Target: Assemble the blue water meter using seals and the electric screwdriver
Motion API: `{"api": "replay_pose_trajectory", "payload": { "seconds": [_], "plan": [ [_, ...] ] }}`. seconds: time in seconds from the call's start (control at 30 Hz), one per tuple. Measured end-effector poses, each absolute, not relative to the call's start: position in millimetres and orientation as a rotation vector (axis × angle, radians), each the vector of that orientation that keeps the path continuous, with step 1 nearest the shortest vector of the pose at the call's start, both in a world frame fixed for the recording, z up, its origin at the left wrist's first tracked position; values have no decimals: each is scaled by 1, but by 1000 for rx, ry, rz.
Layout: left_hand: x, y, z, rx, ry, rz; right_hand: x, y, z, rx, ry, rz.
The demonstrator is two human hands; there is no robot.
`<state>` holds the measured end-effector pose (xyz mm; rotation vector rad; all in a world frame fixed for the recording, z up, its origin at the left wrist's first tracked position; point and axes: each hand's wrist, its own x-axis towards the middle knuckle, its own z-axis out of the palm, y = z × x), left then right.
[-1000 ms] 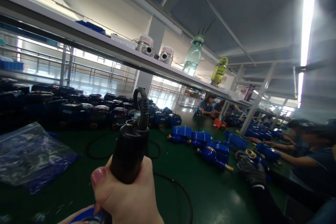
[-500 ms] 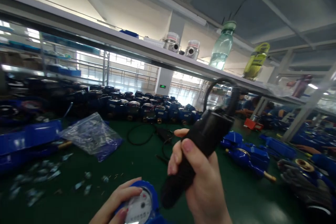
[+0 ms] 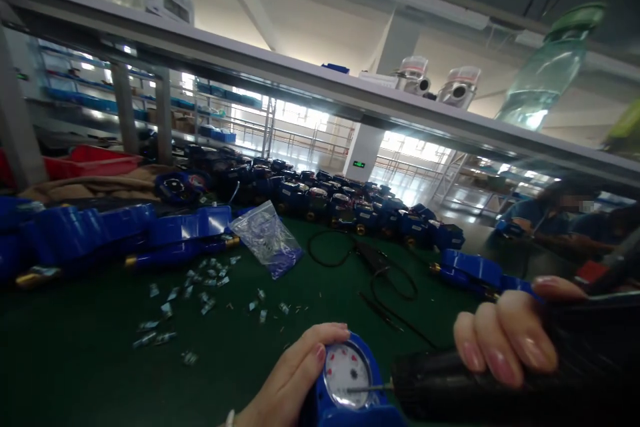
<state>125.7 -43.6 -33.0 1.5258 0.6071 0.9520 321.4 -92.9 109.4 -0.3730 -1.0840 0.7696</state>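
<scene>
Screwdriver (image 3: 500, 380) horizontal, tip leftward

Blue water meter (image 3: 350, 400) with white dial, black power screwdriver (image 3: 480, 383), green table (image 3: 100, 373)

- A factory assembly hall: a long green-topped counter (image 3: 100, 360) runs down the room under a grey metal overhead shelf (image 3: 300, 83).
- Rows of blue-cased water meters (image 3: 350, 203) crowd the counter's far edge.
- Small loose metal parts (image 3: 200, 280) lie scattered beside a clear plastic bag of parts (image 3: 267, 237).
- Co-workers in blue shirts (image 3: 550, 213) sit further along.
- Racking and railings (image 3: 300, 137) stand behind.
</scene>
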Motion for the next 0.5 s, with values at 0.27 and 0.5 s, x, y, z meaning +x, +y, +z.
{"api": "replay_pose_trajectory", "payload": {
  "seconds": [0.27, 0.5],
  "plan": [
    [128, -40, -31, 1540, 581, 977, 290, -90, 106, -396, -1113, 913],
    [130, -39, -27, 1580, 524, 997, 239, -86, 121, -734, -1145, 1132]
  ]
}}
